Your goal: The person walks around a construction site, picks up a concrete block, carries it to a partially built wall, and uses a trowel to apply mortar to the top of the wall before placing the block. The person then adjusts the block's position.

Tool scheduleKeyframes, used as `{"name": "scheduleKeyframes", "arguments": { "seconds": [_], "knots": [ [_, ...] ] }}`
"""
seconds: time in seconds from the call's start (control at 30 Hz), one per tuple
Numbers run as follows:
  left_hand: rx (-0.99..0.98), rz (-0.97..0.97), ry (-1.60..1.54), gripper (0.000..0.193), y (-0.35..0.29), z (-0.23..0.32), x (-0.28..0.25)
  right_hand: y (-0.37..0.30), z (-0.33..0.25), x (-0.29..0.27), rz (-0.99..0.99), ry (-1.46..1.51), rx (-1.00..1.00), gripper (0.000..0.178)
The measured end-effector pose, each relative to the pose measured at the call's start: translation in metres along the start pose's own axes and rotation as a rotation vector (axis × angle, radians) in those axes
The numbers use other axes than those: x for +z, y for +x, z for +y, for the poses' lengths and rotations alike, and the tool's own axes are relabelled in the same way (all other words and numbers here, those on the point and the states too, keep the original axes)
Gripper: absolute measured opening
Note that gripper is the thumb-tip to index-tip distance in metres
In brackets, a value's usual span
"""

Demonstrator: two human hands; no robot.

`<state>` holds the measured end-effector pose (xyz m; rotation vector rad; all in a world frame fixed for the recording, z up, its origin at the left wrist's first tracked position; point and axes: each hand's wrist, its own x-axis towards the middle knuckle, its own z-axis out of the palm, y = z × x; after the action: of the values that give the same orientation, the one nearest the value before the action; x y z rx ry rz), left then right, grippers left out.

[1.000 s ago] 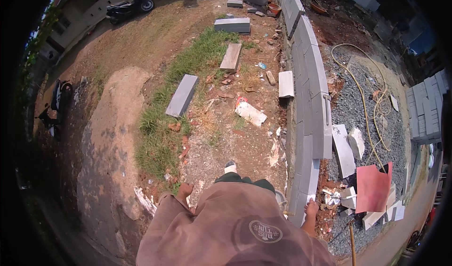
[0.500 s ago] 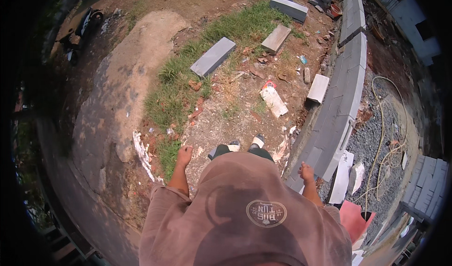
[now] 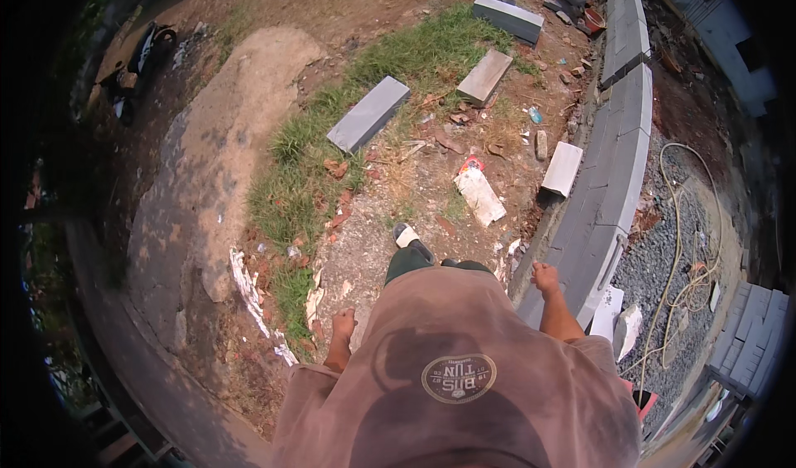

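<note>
My left hand point(image 3: 344, 324) hangs low at my left side over pale, rubble-strewn ground, its fingers curled in, with nothing showing in it. Past my right side, my right hand point(image 3: 546, 277) is held out with its fingers closed, and no object shows in it either. It appears beside the low grey block wall point(image 3: 590, 211); whether it touches the wall I cannot tell. A shoe point(image 3: 406, 237) shows ahead of my body, one leg stepping forward. A whitish flat slab point(image 3: 481, 197) lies on the soil in front of me.
Loose on the ground ahead lie a grey block point(image 3: 370, 113), a tan block point(image 3: 485, 77) and another long block point(image 3: 508, 20). A pale block point(image 3: 562, 169) leans by the wall. Right of it are gravel point(image 3: 659, 257), a coiled hose point(image 3: 681, 219) and stacked blocks point(image 3: 750, 327). A motorbike point(image 3: 141, 62) stands far left.
One foot has come forward. My left hand has swung back towards my body, and my right hand has moved slightly forward. The ground ahead has shifted a little in view.
</note>
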<state>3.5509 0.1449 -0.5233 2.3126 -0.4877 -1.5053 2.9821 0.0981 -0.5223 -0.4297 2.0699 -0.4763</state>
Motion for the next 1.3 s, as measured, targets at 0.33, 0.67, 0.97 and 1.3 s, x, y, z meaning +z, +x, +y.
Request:
{"name": "scheduleKeyframes", "arguments": {
  "seconds": [0.33, 0.67, 0.97, 1.3],
  "knots": [
    [-0.06, 0.139, -0.077, 0.031, 0.1, 0.037, -0.018, 0.131, -0.137, 0.112, -0.131, -0.021, -0.213, 0.028],
    [0.086, 0.392, -0.133, 0.025, 0.275, 0.107, -0.013, 0.326, -0.206, 0.06, 0.023, -0.144, -0.154, 0.032],
    [-0.083, 0.302, -0.018, 0.046, 0.358, 0.152, 0.175, 0.533, -0.345, 0.255, -0.183, -0.565, -0.468, 0.042],
    [-0.118, 0.339, -0.224, 0.043, 0.359, 0.265, 0.21, 0.459, -0.723, 0.53, -0.592, -0.739, -0.879, 0.063]
  ]
}}
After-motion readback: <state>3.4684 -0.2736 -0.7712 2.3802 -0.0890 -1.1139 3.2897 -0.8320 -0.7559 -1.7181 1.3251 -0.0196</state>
